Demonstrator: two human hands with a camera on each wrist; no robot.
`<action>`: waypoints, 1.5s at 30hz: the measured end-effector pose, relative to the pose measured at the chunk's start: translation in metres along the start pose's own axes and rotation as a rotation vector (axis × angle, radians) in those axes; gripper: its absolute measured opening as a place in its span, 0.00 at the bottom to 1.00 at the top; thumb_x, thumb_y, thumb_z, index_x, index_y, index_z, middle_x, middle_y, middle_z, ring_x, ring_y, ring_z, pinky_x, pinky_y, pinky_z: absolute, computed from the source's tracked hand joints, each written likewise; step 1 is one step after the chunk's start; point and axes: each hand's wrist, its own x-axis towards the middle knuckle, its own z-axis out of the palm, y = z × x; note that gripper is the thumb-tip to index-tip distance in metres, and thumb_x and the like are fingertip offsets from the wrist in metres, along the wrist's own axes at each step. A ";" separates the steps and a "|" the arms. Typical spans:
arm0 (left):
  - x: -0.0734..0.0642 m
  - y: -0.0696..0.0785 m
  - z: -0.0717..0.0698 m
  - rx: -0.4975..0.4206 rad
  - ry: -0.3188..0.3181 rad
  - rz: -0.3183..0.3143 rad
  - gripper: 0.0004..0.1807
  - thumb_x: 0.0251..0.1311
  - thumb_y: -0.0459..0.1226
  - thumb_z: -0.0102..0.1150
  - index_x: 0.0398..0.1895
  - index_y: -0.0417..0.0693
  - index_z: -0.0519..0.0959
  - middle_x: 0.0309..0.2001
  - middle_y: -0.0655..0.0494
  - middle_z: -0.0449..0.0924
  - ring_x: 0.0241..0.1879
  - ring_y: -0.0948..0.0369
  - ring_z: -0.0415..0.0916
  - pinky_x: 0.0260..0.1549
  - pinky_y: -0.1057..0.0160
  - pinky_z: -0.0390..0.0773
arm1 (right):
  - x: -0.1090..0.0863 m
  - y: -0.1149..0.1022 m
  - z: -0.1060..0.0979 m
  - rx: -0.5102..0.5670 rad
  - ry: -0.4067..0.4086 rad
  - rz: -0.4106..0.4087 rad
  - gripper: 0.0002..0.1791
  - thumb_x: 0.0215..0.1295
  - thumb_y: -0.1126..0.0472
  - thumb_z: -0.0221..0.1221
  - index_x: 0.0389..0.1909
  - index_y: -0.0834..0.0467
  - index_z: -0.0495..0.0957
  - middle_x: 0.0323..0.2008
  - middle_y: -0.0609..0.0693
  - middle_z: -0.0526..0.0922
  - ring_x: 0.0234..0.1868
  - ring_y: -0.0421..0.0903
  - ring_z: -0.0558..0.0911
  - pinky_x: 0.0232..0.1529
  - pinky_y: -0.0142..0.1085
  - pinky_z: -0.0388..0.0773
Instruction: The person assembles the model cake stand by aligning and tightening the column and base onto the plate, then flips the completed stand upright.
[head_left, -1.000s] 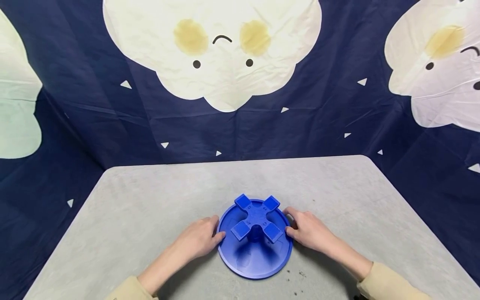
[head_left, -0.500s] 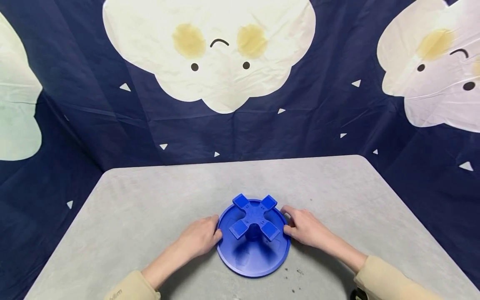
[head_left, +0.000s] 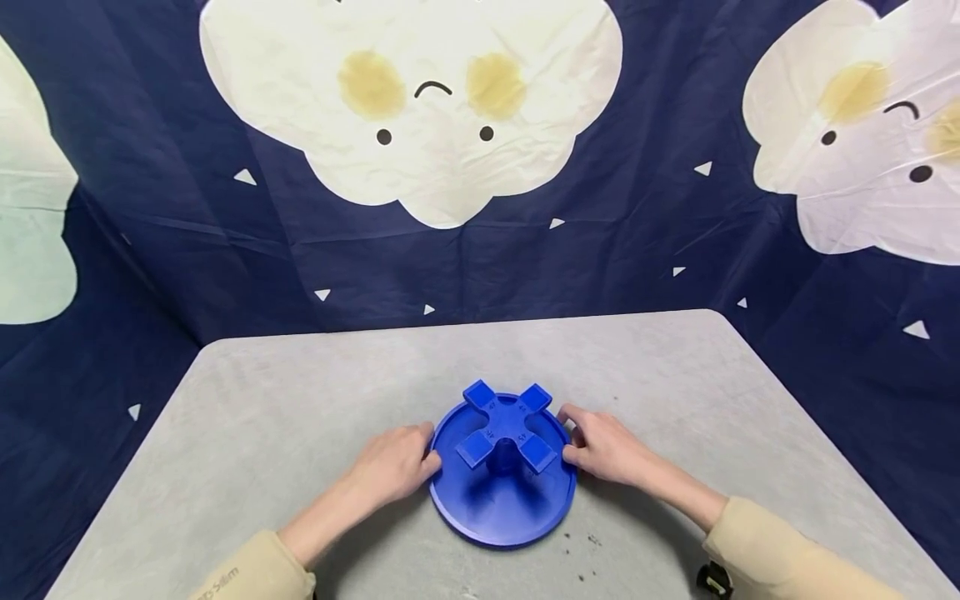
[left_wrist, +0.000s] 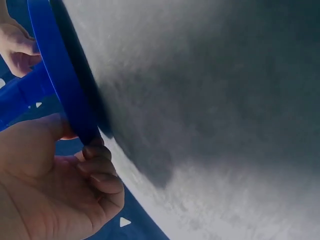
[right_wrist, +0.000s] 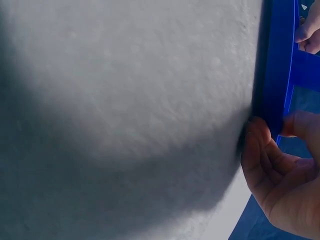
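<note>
A blue plastic piece has a round, rimmed disc base (head_left: 498, 521), a short central post and a four-armed cross top (head_left: 507, 423) with small numbers on its arms. My left hand (head_left: 397, 458) grips the rim at the left, thumb over the edge and fingers around the outside. On the opposite side, my right hand (head_left: 609, 448) pinches the rim the same way. In the left wrist view, the fingers (left_wrist: 102, 172) curl beneath the disc's edge, over a dark shadow. Fingertips (right_wrist: 257, 131) likewise reach under the rim in the right wrist view.
A grey table (head_left: 315, 392) lies under the disc, with a few dark specks (head_left: 581, 575) near its front right. Behind and at the sides hangs a navy cloth (head_left: 450, 267) printed with clouds. A black strap (head_left: 714, 580) shows by the right sleeve (head_left: 780, 550).
The head view has shifted slightly, so the whole scene slides left. My left thumb has drawn back a little towards the rim. Both hands keep their hold on the blue disc base.
</note>
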 end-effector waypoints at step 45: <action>0.029 -0.017 -0.036 -0.860 -0.044 -0.175 0.08 0.65 0.31 0.57 0.41 0.32 0.78 0.28 0.55 0.86 0.26 0.61 0.87 0.33 0.59 0.90 | 0.026 0.001 -0.048 0.767 -0.133 0.021 0.36 0.69 0.70 0.55 0.77 0.64 0.58 0.36 0.52 0.77 0.30 0.44 0.87 0.37 0.51 0.90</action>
